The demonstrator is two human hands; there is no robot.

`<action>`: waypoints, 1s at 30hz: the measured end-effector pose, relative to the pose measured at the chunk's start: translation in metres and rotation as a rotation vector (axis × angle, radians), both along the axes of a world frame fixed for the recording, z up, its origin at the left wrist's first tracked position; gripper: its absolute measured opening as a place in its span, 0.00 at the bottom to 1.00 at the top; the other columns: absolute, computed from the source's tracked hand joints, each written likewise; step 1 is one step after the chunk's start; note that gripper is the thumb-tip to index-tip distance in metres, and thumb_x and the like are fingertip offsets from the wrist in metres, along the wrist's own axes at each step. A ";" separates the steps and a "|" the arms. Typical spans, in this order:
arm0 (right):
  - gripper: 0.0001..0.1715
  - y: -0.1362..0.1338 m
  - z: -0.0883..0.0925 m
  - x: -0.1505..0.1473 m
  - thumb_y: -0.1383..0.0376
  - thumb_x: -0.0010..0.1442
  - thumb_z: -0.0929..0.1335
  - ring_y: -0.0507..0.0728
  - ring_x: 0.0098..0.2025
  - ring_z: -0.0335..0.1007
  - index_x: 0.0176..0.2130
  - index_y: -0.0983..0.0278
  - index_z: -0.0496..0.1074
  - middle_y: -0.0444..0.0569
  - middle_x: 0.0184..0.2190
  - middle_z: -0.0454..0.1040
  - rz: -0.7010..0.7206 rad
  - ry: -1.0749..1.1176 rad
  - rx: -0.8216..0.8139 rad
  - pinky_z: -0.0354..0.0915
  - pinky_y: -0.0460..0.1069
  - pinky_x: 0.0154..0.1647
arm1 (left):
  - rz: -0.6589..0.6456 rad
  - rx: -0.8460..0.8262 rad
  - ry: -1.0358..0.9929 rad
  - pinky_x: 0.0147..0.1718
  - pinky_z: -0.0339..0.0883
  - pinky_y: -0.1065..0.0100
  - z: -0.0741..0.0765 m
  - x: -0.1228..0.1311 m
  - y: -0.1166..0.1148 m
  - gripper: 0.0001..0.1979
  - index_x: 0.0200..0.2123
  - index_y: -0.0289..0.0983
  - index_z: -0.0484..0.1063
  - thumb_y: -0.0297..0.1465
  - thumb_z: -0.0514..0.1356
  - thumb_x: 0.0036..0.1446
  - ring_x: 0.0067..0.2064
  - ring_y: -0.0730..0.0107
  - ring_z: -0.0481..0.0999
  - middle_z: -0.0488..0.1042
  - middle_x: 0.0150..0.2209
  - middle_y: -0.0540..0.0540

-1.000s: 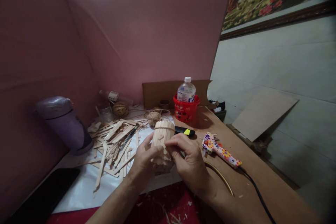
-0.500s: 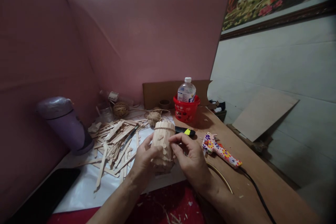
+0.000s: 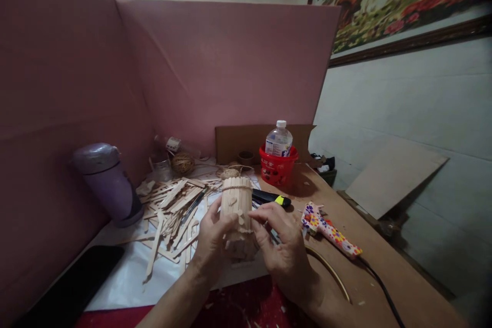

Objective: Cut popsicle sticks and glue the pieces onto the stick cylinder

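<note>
Left hand [image 3: 213,230] grips stick-covered cylinder [image 3: 239,201] at its eight o'clock, right hand [image 3: 280,238] at four, cannot tell if pinching anything, stick pile [image 3: 183,201] at nine, floral glue gun [image 3: 331,233] at three

- Stick cylinder [image 3: 226,210]: pale, flat wooden sticks set side by side; uneven top edge; roughly upright, at the worker's twelve o'clock. I cannot make out its base clearly.
- Twine band [image 3: 237,188]: brown, wrapped around the cylinder near its twelve o'clock end.
- Wood chip [image 3: 233,202]: on the front face, toward ten o'clock.
- Round wood piece [image 3: 241,217]: same face, toward five o'clock.
</note>
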State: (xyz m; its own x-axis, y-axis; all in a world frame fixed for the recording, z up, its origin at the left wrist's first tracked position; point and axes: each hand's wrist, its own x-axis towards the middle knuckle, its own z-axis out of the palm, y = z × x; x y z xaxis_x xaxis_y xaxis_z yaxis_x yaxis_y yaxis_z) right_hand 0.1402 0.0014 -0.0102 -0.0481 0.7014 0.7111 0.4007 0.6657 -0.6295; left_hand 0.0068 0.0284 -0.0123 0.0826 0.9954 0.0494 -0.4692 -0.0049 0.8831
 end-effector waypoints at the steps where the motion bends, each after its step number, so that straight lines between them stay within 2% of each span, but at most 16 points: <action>1: 0.08 0.000 0.000 0.000 0.71 0.61 0.62 0.53 0.34 0.64 0.38 0.63 0.70 0.47 0.33 0.67 0.000 -0.001 -0.005 0.61 0.48 0.34 | 0.032 0.029 0.025 0.33 0.68 0.68 -0.002 -0.001 0.002 0.29 0.52 0.35 0.64 0.31 0.64 0.45 0.35 0.64 0.75 0.75 0.40 0.42; 4: 0.06 0.001 0.000 0.000 0.70 0.62 0.62 0.53 0.32 0.64 0.36 0.64 0.69 0.46 0.32 0.68 -0.010 0.019 -0.050 0.61 0.47 0.31 | 0.070 0.103 0.086 0.38 0.68 0.65 -0.008 -0.002 0.006 0.35 0.55 0.34 0.62 0.32 0.67 0.42 0.43 0.57 0.74 0.74 0.46 0.38; 8: 0.04 0.002 -0.001 0.000 0.69 0.61 0.64 0.52 0.31 0.64 0.35 0.63 0.69 0.45 0.30 0.68 0.004 0.062 -0.097 0.61 0.46 0.30 | 0.073 0.115 0.120 0.39 0.68 0.63 -0.010 -0.001 0.007 0.38 0.57 0.33 0.60 0.33 0.68 0.41 0.46 0.52 0.73 0.74 0.47 0.35; 15: 0.05 0.004 -0.003 0.000 0.71 0.60 0.65 0.53 0.33 0.64 0.36 0.63 0.71 0.46 0.32 0.69 0.047 0.061 -0.034 0.61 0.47 0.32 | 0.037 0.127 0.137 0.40 0.68 0.63 -0.009 0.000 0.005 0.36 0.56 0.33 0.61 0.33 0.67 0.43 0.45 0.54 0.74 0.74 0.47 0.35; 30: 0.15 0.002 -0.010 0.001 0.77 0.55 0.64 0.55 0.36 0.66 0.40 0.64 0.73 0.48 0.33 0.69 -0.040 -0.127 0.117 0.62 0.49 0.36 | 0.051 0.114 0.208 0.39 0.68 0.64 -0.010 -0.001 0.005 0.37 0.56 0.32 0.59 0.34 0.67 0.43 0.46 0.54 0.74 0.74 0.47 0.37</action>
